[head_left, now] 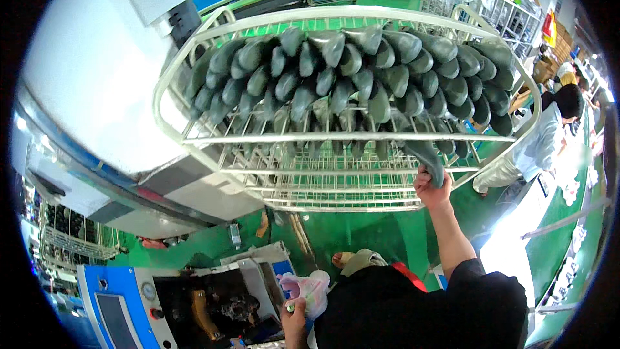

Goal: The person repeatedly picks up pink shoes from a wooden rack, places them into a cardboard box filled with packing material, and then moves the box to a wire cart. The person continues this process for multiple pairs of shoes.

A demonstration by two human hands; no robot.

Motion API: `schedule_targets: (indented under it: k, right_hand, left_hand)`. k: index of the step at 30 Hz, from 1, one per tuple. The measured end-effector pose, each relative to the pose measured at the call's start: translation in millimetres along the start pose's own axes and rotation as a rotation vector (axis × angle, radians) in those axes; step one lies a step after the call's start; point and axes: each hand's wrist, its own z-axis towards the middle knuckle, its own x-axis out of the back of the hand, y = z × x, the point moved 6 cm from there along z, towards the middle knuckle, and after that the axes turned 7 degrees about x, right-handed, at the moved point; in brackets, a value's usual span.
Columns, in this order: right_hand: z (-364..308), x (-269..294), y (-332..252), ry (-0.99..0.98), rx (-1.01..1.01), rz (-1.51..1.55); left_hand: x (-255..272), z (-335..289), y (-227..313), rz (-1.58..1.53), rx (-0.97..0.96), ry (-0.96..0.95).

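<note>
In front of me, a pale wire rack (349, 137) carries rows of dark grey-green shoe lasts (339, 94), packed closely on its top level. More of them show on the level below. My right hand (434, 189) reaches out to the rack's near right side, its fingers closed round one shoe last (423, 154) that slants down and out of the lower level. Low in the picture, close to my body, my left hand (294, 324) is closed on a pink and white shoe upper (314, 292). My arm and dark clothing cover part of the space below.
At the lower left stands a blue and white machine (132, 300) with a gauge, a red knob and a dark opening. A large white cabinet (90, 84) borders the rack's left. Another person (546, 136) is at the right, near a white work surface (516, 232).
</note>
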Motion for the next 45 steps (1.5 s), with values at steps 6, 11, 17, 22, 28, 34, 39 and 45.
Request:
schedule_targets:
  k: [6,11,17,22,28,34,39,45]
  right_hand:
    - [85,30,-23,0.208,-0.268,-0.099]
    - [110,29,-15,0.315,-0.187,-0.240]
    - [106,48,6,0.282,0.062,-0.491]
    - [81,35,155,-0.020,-0.503,-0.839]
    - [-54,-2,361,-0.480,-0.986,-1.065]
    - [-246,-28,464,-0.593,-1.176,-1.257]
    - [-321,-33,478,-0.981,-1.080,-1.481]
    - [-366,-16,481,-1.744,-0.834,-1.725]
  left_hand:
    - [-40,29,25,0.568,-0.001,-0.161]
    - [-3,37,-23,0.668,-0.143,-0.138]
    - [66,-85,-75,-0.504,0.153,0.180]
    - [133,-233,-168,-1.145,-0.303,0.558]
    - [127,-302,-293,-1.081,-0.320,0.862]
    - [114,-291,-347,-0.930,-0.094,1.171]
    - [127,-282,-345,-1.294,-0.411,1.072]
    - [138,-276,-381,-1.025,-0.180,1.055]
